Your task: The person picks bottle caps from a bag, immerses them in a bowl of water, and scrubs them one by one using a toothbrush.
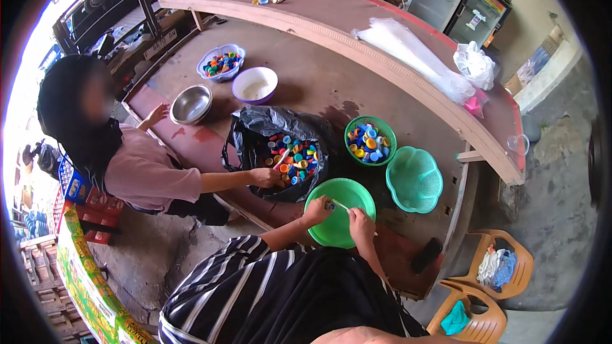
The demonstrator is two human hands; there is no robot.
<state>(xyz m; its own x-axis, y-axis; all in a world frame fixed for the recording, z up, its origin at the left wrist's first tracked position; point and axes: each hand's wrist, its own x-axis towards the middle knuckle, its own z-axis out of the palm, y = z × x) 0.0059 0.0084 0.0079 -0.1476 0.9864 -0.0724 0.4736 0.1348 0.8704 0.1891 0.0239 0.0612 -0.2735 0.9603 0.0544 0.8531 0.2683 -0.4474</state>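
Observation:
Over the bright green basin [335, 232], my left hand [317, 211] is closed on a small bottle cap [329, 206]. My right hand [361, 226] grips a thin light-coloured tool [342, 205], whose tip points toward the cap. Beyond the basin, a green basket [348, 129] holds many coloured caps [368, 143]. An aqua basket [414, 179] sits to its right. Left of the basin, a black plastic bag [245, 130] lies open with many caps [296, 158] in it. A co-worker's hand [264, 177] reaches into that bag with a pale stick [282, 158].
A co-worker [153, 165] stands at the left. Farther back are a metal bowl [191, 105], a purple-rimmed bowl [255, 85] and a scalloped bowl of caps [221, 62]. A raised wooden ledge [357, 44] crosses behind. Orange chairs [516, 267] stand at the lower right.

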